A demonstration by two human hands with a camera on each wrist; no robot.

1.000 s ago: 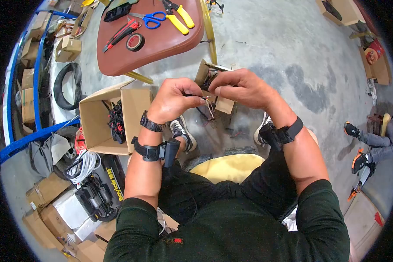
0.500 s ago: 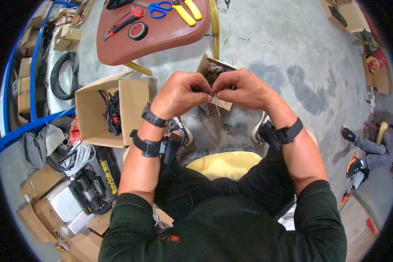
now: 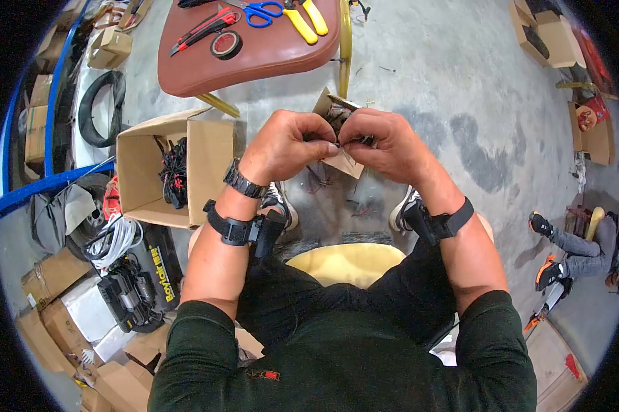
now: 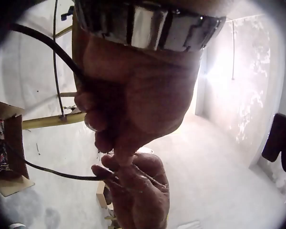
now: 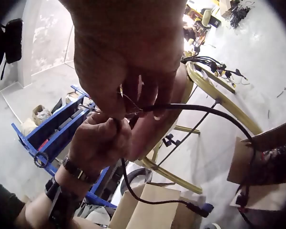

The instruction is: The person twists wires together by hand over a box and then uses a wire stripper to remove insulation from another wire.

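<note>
In the head view my left hand (image 3: 285, 147) and right hand (image 3: 385, 145) meet fingertip to fingertip over the floor, thumbs and index fingers pinching. The right wrist view shows a black cable (image 5: 205, 109) running from my right fingers, with thin split wires (image 5: 128, 100) at its end. A second black cable (image 5: 133, 191) hangs from my left hand (image 5: 97, 143) and ends in a connector (image 5: 200, 208). The left wrist view has that cable (image 4: 43, 37) leaving my left palm. The joined wire ends are mostly hidden by the fingertips.
A small carton (image 3: 344, 163) of wires stands beyond the hands; a larger carton (image 3: 210, 165) with black cables (image 3: 174, 172) is at left. On the brown chair seat (image 3: 275, 58) lie a utility knife (image 3: 205, 31), tape (image 3: 226, 44), blue scissors (image 3: 261, 14) and yellow-handled pliers (image 3: 302, 26).
My hands have drawn together. Coloured wire ends showed between them a second ago, and now the fingertips meet and cover them. The head view has shifted slightly.
</note>
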